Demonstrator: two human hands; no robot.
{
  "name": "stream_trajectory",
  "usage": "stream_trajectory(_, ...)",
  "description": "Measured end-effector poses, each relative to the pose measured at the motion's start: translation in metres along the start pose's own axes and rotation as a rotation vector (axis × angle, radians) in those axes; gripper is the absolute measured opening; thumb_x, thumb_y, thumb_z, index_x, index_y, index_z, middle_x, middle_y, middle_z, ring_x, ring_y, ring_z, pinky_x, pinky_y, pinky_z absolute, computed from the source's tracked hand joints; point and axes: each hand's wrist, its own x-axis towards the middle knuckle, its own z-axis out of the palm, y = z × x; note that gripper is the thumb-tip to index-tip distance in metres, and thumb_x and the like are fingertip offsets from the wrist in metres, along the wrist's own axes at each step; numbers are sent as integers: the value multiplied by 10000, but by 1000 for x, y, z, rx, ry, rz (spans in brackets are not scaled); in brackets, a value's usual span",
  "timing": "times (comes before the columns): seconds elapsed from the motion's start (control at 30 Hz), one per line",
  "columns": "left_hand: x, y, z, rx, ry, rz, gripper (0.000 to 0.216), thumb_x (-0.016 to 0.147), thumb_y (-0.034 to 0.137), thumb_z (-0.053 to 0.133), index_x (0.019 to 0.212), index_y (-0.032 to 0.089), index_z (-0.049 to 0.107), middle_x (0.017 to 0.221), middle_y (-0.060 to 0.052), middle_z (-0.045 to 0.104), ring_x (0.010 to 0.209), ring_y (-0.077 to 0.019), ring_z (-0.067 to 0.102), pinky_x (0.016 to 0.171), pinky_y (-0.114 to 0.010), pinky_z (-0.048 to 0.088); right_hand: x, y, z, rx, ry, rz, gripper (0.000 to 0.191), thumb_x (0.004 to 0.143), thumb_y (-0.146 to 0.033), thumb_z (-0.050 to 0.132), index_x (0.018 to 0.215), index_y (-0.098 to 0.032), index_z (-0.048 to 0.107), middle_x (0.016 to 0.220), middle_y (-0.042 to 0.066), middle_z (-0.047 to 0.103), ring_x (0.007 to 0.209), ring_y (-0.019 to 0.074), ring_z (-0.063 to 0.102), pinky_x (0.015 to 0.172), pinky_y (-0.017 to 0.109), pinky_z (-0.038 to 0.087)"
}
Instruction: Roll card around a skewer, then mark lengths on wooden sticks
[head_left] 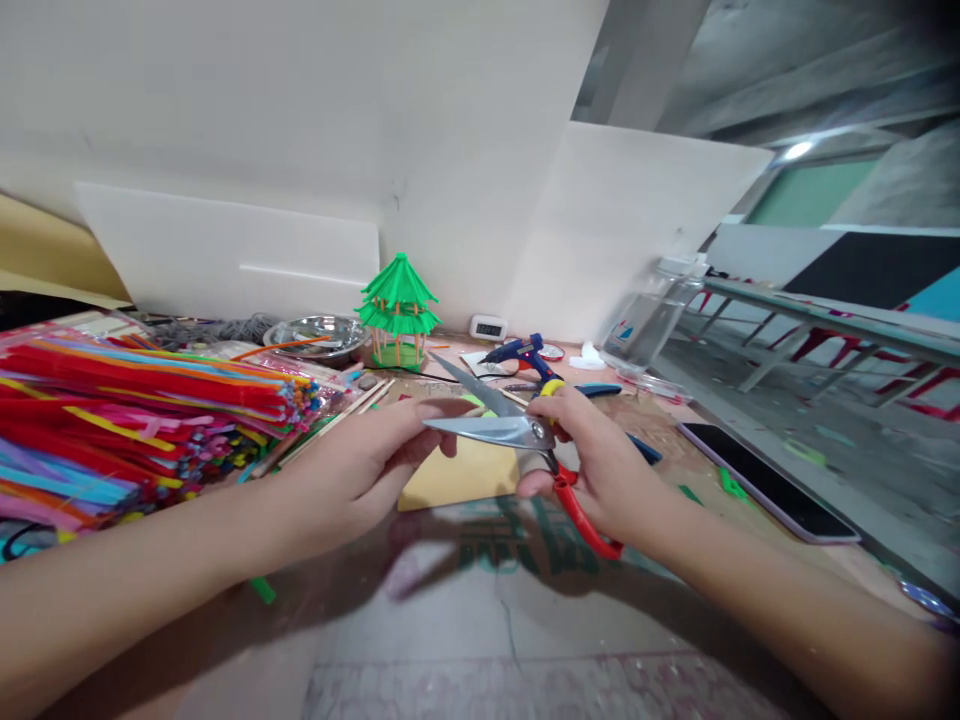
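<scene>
From my remote post I see the right hand (607, 465) with its fingers wrapped round the red handles of the scissors (506, 432), which sit mid-scene above the tabletop (448, 352), blades spread and aimed left. The left hand (360, 465) is just beside the blades, fingers curled; I cannot tell whether they grip anything. Beneath the scissors I find a yellow sheet (457, 475). On my left lies a heap of colourful pipe cleaners (150, 385). At the far side stand a metal bowl (341, 330), a green toy pavilion (402, 312) and a small timer (488, 328), with a blue glue gun (516, 349) nearer. A phone (765, 478) lies to the right.
</scene>
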Motion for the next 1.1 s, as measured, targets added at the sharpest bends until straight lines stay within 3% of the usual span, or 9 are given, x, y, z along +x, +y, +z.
stream_trajectory(0.07,0,0,1,-26,9,10,292,1014,220,386,1213,227,599,1216,-63,712,1096,-194,679,906,-300,551,-1,0,1,-10,-11,0,603,890,-723,545,1160,-184,551,969,103,610,774,217,573,618,333,490)
stream_trajectory(0.4,0,3,4,-55,62,30,301,1004,211,440,1259,229,597,1171,-79,737,1058,-188,700,858,-285,569,0,-3,3,11,19,-22,564,869,-688,619,1126,-188,574,934,85,587,763,214,554,626,332,479)
stream_trajectory(0.6,1,7,3,-67,32,33,227,1017,196,402,1015,213,629,1003,-33,719,933,-156,682,806,-264,543,-1,-4,2,36,-4,-26,569,895,-679,593,1153,-174,545,925,73,596,718,185,548,624,315,482)
stream_trajectory(1.1,-3,5,7,-43,71,61,210,1018,172,424,1047,226,625,936,5,695,813,-116,640,714,-208,510,0,-5,2,50,27,-71,548,892,-620,650,1176,-163,544,978,90,603,801,210,587,659,321,494)
